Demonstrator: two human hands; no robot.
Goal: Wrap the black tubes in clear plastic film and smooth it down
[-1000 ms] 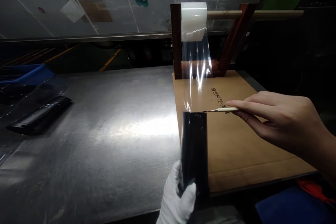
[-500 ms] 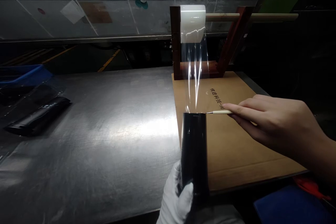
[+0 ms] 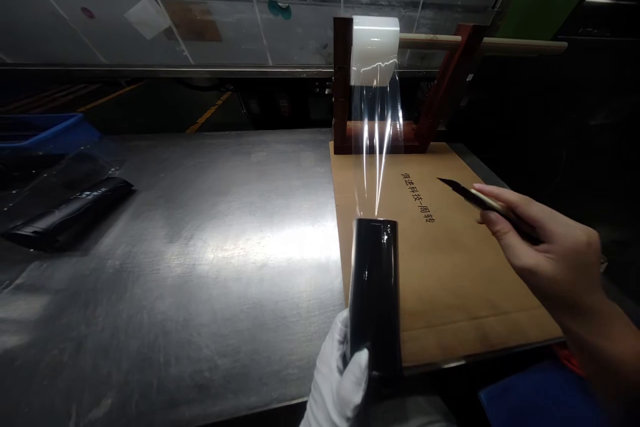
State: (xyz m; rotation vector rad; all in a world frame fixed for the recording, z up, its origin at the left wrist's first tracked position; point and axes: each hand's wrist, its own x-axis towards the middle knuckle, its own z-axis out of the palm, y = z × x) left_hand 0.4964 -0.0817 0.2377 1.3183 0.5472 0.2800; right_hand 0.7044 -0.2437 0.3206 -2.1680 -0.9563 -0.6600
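Observation:
My left hand (image 3: 334, 381), in a white glove, grips the lower end of a black glossy cylinder (image 3: 375, 293) held upright over the cardboard sheet (image 3: 450, 280). A strip of clear film (image 3: 375, 140) runs from the cylinder's top up to a white film roll (image 3: 375, 50) on a wooden rod in a red-brown stand (image 3: 345, 80). My bare right hand (image 3: 545, 247) pinches a thin craft knife (image 3: 465, 195), its blade pointing left and raised away from the film, to the right of the cylinder.
A steel table (image 3: 200, 247) spreads to the left. A black wrapped piece (image 3: 70, 210) lies at its left edge beside a blue bin (image 3: 40, 130). Something blue (image 3: 540, 397) sits below the table's front right corner. A clear panel stands behind.
My right hand has drawn the knife away from the cylinder's top edge, up and to the right. The cylinder dropped slightly and stays in my left hand.

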